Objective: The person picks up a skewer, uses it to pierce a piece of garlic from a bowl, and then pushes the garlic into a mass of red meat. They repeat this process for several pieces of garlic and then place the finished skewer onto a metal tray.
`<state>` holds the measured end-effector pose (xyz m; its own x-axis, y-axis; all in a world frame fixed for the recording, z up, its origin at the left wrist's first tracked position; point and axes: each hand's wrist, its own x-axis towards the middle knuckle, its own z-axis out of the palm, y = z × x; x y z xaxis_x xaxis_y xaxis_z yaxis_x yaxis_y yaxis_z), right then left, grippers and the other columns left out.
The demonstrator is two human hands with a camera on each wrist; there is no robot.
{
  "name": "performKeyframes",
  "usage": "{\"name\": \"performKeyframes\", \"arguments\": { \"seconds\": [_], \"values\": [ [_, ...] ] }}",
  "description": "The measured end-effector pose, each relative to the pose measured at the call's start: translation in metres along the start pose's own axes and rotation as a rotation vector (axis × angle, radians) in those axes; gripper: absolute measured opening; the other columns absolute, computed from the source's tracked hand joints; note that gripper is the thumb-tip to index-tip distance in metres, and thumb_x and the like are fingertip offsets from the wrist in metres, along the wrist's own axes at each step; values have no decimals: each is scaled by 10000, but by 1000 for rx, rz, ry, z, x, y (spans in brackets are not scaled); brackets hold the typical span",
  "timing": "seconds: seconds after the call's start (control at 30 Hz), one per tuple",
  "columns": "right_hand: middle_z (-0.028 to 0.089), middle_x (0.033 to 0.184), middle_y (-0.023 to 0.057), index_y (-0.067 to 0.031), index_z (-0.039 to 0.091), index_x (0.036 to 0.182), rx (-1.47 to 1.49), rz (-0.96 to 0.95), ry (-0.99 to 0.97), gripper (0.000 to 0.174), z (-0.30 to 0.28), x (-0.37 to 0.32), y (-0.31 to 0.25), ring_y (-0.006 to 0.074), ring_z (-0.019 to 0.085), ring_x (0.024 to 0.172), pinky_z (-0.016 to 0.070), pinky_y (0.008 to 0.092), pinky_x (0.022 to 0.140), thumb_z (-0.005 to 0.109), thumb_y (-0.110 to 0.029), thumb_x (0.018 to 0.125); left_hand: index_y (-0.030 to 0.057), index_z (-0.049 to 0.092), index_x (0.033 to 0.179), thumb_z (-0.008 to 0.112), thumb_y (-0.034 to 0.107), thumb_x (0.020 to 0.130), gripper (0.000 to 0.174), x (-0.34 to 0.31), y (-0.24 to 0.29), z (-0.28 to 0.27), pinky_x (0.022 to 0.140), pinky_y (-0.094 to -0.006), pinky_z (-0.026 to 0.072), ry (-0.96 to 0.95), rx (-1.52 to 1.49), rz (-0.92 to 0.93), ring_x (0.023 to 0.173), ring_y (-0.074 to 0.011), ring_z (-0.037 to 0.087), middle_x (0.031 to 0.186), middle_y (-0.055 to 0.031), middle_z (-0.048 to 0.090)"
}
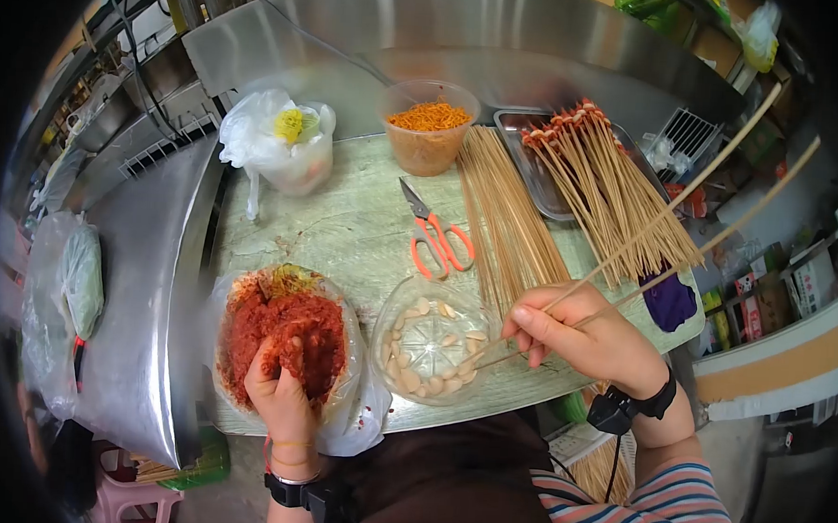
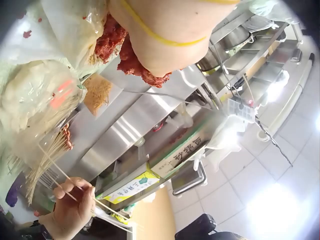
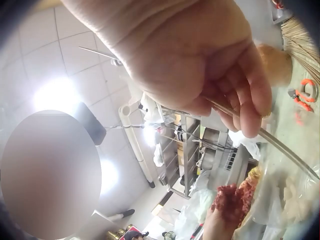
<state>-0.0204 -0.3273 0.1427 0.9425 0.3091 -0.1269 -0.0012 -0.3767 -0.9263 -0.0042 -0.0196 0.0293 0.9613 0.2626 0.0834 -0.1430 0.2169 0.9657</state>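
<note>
My left hand (image 1: 284, 396) is in a plastic-lined bowl of red marinated meat (image 1: 281, 321) at the table's front left. Its fingers are coated red and curl round a clump of the meat, which also shows in the right wrist view. Between thumb and fingers, my right hand (image 1: 575, 334) pinches two long bamboo skewers (image 1: 659, 221). They slant up to the right, their lower ends over a clear bowl (image 1: 385, 321) that holds pale, garlic-like pieces (image 1: 414, 381). In the left wrist view, the right hand (image 2: 74, 212) grips the skewers low in the picture.
Orange-handled scissors (image 1: 436, 241) lie behind the clear bowl. Bare bamboo skewers (image 1: 510, 219) are spread beside them. At the back right, a metal tray (image 1: 557, 202) carries filled skewers (image 1: 609, 195). A tub of orange shreds (image 1: 431, 136) and a bagged container (image 1: 288, 153) stand at the back.
</note>
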Motion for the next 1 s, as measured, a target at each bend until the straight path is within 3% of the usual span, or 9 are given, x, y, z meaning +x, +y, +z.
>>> {"name": "performKeyframes", "arguments": {
  "seconds": [0.17, 0.23, 0.27, 0.43, 0.57, 0.6, 0.73, 0.93, 1.0],
  "values": [
    [567, 673, 103, 44, 599, 794, -168, -39, -50, 343, 4, 14, 4, 150, 562, 514, 444, 263, 503, 449, -218, 958, -46, 598, 1095, 517, 22, 893, 228, 3, -2, 3, 867, -306, 489, -46, 203, 159, 973, -190, 601, 1082, -106, 621],
    [554, 680, 116, 48, 597, 801, -176, -175, -82, 332, 8, 17, 10, 167, 561, 498, 449, 260, 504, 457, -212, 953, -54, 592, 1106, 508, 14, 889, 241, 3, 0, 4, 888, -313, 477, -60, 267, 203, 1004, -201, 589, 1121, -115, 606],
    [554, 680, 116, 48, 597, 801, -174, -175, -83, 332, 8, 17, 13, 167, 561, 498, 449, 260, 504, 457, -212, 953, -50, 615, 1050, 521, -17, 845, 228, 2, 2, 6, 922, -320, 437, -47, 288, 245, 1046, -214, 562, 1145, -126, 594],
    [552, 691, 75, 46, 598, 802, 86, 48, 37, 343, -1, 7, 14, 133, 587, 542, 466, 229, 520, 464, -227, 960, -42, 644, 981, 542, -58, 778, 228, 1, 9, 11, 975, -326, 377, -24, 493, 405, 1131, -251, 509, 1219, -157, 549],
    [565, 701, 51, 27, 605, 823, 286, 44, 118, 362, -3, 6, 14, 125, 598, 560, 474, 216, 534, 447, -263, 971, -50, 645, 957, 567, -55, 802, 173, -1, 1, -2, 837, -265, 451, 32, 352, 133, 921, -146, 584, 999, -83, 647],
    [569, 708, 48, 18, 606, 829, 317, 32, 157, 364, -2, 7, 12, 129, 603, 565, 478, 215, 540, 438, -270, 974, -48, 643, 961, 578, -44, 818, 158, -2, 2, 1, 751, -232, 466, 28, 335, 151, 817, -98, 581, 884, -36, 658],
    [576, 729, 50, 3, 604, 836, 510, -120, 131, 369, 15, 24, 4, 133, 610, 572, 488, 221, 552, 420, -282, 981, -49, 642, 965, 592, -15, 837, 141, 3, -12, -8, 723, -221, 463, 60, 160, 67, 803, -84, 565, 887, -20, 648],
    [557, 727, 46, 24, 583, 865, 482, -281, 6, 336, 60, 55, -16, 122, 605, 596, 486, 224, 563, 414, -241, 986, -35, 614, 1058, 540, 55, 901, 196, 2, -1, -5, 773, -253, 496, -58, -20, -40, 869, -125, 602, 981, -70, 654],
    [551, 722, 43, 27, 580, 863, 455, -292, 0, 332, 66, 60, -20, 114, 598, 596, 481, 222, 561, 413, -232, 986, -35, 596, 1091, 518, 75, 915, 222, -1, 16, 1, 786, -269, 506, -98, -286, -178, 894, -149, 616, 1018, -96, 651]
  ]
}}
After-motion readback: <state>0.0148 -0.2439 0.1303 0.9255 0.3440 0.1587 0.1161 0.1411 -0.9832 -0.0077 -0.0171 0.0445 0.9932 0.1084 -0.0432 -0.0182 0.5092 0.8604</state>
